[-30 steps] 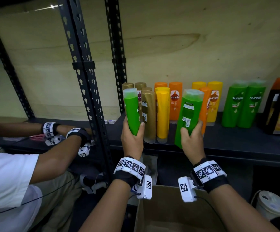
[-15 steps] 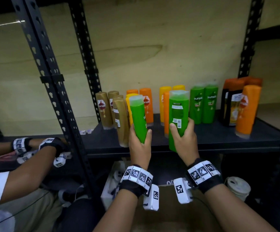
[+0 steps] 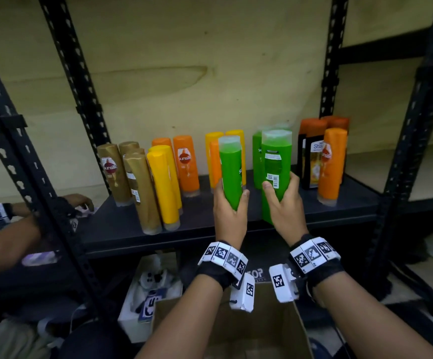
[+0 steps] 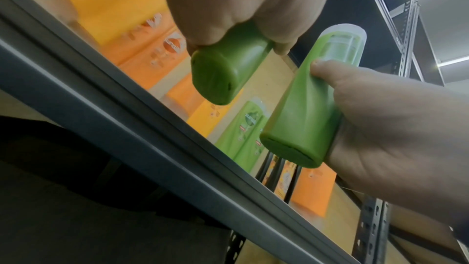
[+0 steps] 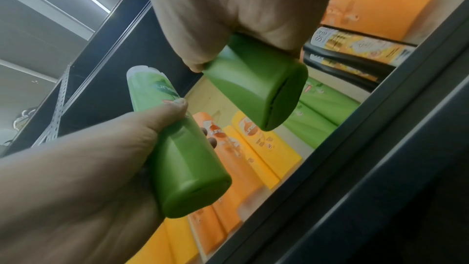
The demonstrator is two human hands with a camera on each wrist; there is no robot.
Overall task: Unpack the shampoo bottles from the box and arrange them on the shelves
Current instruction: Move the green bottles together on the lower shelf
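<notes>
Each hand holds one green shampoo bottle upright, cap up, just above the front of the black shelf. My left hand grips the left green bottle by its lower half, in front of the yellow and orange pair. My right hand grips the right green bottle, barcode label facing me, in front of two standing green bottles. The shelf also holds gold bottles, yellow bottles, orange bottles and dark bottles. The cardboard box lies open below my wrists.
Black perforated uprights frame the bay. Another person's arm reaches into the neighbouring bay on the left. A white box of small items sits under the shelf. A lone orange bottle stands at the shelf's right front.
Both hands have carried their green bottles rightward along the shelf, from in front of the gold and yellow bottles to in front of the green pair. My view has turned right too.
</notes>
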